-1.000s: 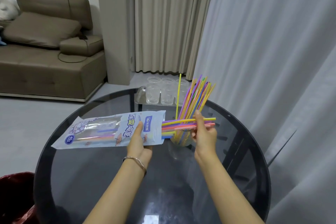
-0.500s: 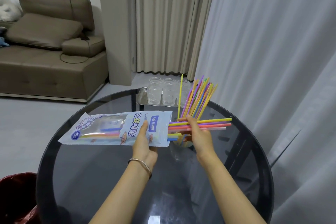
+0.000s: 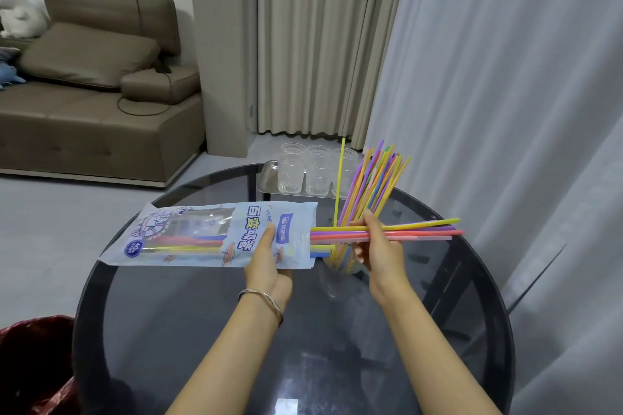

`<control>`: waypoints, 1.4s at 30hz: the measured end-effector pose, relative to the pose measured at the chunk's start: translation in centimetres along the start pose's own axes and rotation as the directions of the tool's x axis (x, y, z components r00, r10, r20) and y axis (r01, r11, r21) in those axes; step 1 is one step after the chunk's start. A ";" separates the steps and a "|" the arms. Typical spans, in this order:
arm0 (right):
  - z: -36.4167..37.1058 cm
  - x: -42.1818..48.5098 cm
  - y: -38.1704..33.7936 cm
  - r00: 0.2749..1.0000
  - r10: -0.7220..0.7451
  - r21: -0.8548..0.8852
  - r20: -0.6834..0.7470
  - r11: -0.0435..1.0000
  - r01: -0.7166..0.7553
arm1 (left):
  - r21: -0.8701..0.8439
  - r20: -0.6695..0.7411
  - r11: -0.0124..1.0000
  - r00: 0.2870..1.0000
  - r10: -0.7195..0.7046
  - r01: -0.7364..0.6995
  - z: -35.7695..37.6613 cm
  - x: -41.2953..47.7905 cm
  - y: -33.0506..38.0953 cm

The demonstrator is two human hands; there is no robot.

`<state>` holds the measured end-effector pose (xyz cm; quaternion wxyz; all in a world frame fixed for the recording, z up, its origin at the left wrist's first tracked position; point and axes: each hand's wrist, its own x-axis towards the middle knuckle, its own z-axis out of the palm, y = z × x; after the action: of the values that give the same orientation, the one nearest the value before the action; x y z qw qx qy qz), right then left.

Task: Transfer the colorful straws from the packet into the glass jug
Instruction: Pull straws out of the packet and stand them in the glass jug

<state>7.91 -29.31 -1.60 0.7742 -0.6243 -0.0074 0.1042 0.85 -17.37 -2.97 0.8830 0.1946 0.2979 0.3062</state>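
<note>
My left hand (image 3: 266, 263) holds a pale blue straw packet (image 3: 209, 234) level above the round glass table, its open end facing right. My right hand (image 3: 379, 246) pinches a small bunch of straws (image 3: 421, 229), yellow, purple, red and pink, drawn partly out of the packet's mouth and pointing right. More straws remain inside the packet. Behind my right hand stands the glass jug (image 3: 340, 259), mostly hidden, with several colourful straws (image 3: 371, 178) fanning up out of it.
A metal tray (image 3: 268, 175) with several clear plastic cups (image 3: 291, 172) sits at the table's far edge. The dark glass table (image 3: 303, 330) has a red bin (image 3: 33, 364) at its lower left. Grey curtains hang close on the right; a brown sofa stands far left.
My right hand has pulled the bunch of straws further to the right, out of the packet. The packet has stayed in my left hand at about the same place.
</note>
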 end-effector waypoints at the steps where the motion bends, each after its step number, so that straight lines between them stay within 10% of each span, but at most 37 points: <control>1: 0.2 0.0 0.2 1.000 0.002 -0.006 -0.003 1.000 -0.002 | -0.001 -0.003 1.000 1.000 -0.005 0.005 0.0 0.0 -0.1; 14: -4.2 6.6 -6.5 0.925 -0.341 -0.102 -0.169 0.939 0.328 | 0.027 -0.069 1.000 0.998 -0.004 0.006 0.1 2.0 0.4; 20: -3.0 10.1 -7.2 0.859 -0.510 -0.460 0.038 0.755 0.468 | 0.045 -0.047 0.999 0.999 0.010 -0.008 0.2 2.5 0.5; 25: -0.8 10.8 -5.1 0.898 -0.305 -0.615 0.318 0.655 0.440 | 0.029 -0.048 1.000 0.999 0.011 -0.009 0.2 2.6 0.6; 34: 1.3 11.6 -3.9 0.942 -0.121 -0.770 0.313 0.549 0.326 | 0.033 -0.032 0.999 0.999 -0.001 0.002 0.3 2.8 0.3; 42: 0.5 10.5 -5.7 0.796 -0.595 -0.811 0.109 0.409 0.417 | 0.024 -0.026 1.000 1.000 -0.005 0.006 0.0 2.8 0.2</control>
<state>18.94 -28.13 2.78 0.3964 -0.8774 -0.1663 -0.2130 2.54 -15.33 -4.02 0.8775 0.2006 0.3135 0.3024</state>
